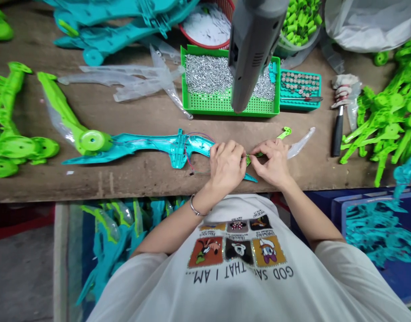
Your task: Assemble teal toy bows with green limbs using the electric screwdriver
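Note:
A long turquoise plastic half-shell (134, 145) lies along the bench, hollow side up, with thin wires (188, 150) running over it and a small dark connector (192, 173) hanging at its near edge. My left hand (227, 165) is closed over the shell's right part, fingers curled down on it. Beside it, my right hand (271, 161) pinches thumb and fingertips together over the same end; what lies in the pinch is too small to tell. From under the right fingers a thin lime-green plastic part (286, 132) sticks out. A lime-green and clear plastic limb (66, 112) adjoins the shell's left end.
Behind the shell stands a green basket (230, 108) of small metal screws, with a grey tool (255, 49) hanging over it. A teal tray (301, 106) holds metal pieces and a screwdriver. A cloth-wrapped hammer (339, 129) and lime-green parts (387, 112) lie right.

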Demonstrator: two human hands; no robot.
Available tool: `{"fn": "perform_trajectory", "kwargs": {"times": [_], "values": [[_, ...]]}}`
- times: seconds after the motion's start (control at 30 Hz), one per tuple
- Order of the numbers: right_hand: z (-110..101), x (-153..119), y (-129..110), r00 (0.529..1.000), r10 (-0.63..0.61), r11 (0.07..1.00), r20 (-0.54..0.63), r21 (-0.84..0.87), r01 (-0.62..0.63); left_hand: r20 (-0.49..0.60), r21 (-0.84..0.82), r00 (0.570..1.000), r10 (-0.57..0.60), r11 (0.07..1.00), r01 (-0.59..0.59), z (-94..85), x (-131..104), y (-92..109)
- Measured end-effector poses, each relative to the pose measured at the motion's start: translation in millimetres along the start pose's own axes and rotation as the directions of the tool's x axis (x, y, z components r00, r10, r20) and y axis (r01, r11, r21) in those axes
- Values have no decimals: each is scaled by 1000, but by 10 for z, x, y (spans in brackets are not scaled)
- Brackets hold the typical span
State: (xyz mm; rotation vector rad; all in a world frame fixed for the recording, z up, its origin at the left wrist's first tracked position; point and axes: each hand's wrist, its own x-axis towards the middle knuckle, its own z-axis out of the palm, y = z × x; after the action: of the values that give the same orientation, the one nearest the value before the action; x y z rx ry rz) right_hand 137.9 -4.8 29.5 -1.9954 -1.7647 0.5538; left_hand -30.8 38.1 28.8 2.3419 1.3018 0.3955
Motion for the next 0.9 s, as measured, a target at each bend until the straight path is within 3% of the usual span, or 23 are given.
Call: {"fn": "perform_trajectory", "kwargs": {"times": [0.17, 0.27, 0.33, 0.57, 0.73, 0.9], "values": [[2, -11, -4, 1000, -8, 1000, 5, -23, 8, -35, -102, 995, 97, 990, -100, -30, -48, -53], [-3, -13, 7, 1000, -21, 999, 16, -25, 21, -150, -183, 977, 151, 967, -178, -105, -169, -125], [-6, -14, 14, 999, -29, 999, 15, -24, 30, -205, -135, 961, 184, 968, -214, -151, -274, -182], [-5, -27, 12, 998, -57, 997, -1, -45, 57, -61, 131, 924, 376, 921, -366, -91, -526, -326], [15, -41, 19, 997, -71, 994, -6, -78, 70, 14, 152, 932, 363, 920, -360, -16, -594, -335], [23, -41, 11, 997, -74, 995, -14, -73, 73, -28, 190, 933, 358, 919, -346, -20, -541, -242]]}}
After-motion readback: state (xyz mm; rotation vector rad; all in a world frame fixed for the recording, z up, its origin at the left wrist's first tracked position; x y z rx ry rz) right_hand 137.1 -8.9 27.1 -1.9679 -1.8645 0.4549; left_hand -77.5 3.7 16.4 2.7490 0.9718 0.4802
